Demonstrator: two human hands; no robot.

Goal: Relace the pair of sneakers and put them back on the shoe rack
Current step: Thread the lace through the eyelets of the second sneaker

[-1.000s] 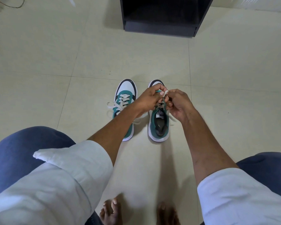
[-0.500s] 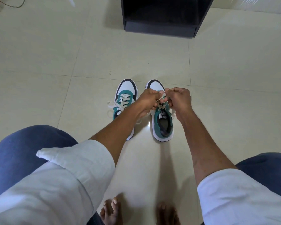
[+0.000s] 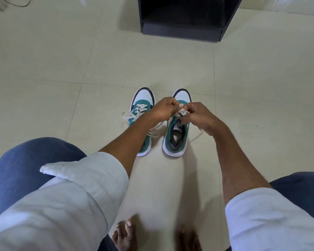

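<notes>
I see the right sneaker standing upright on the tiled floor, toe pointing away from me, just beside the left sneaker, the two apart by a narrow gap; both are teal and white with dark toe trim; the white lace of the right sneaker sits bunched over its tongue, and one loose end trails onto the floor to its right; my left hand and right hand meet over that lace, fingers curled and pressed together, each pinching a part of it; the left sneaker is laced, its bow spilling to the left; the dark shoe rack stands well apart beyond them, its bottom compartment open toward me; my bare feet rest near the bottom edge.
</notes>
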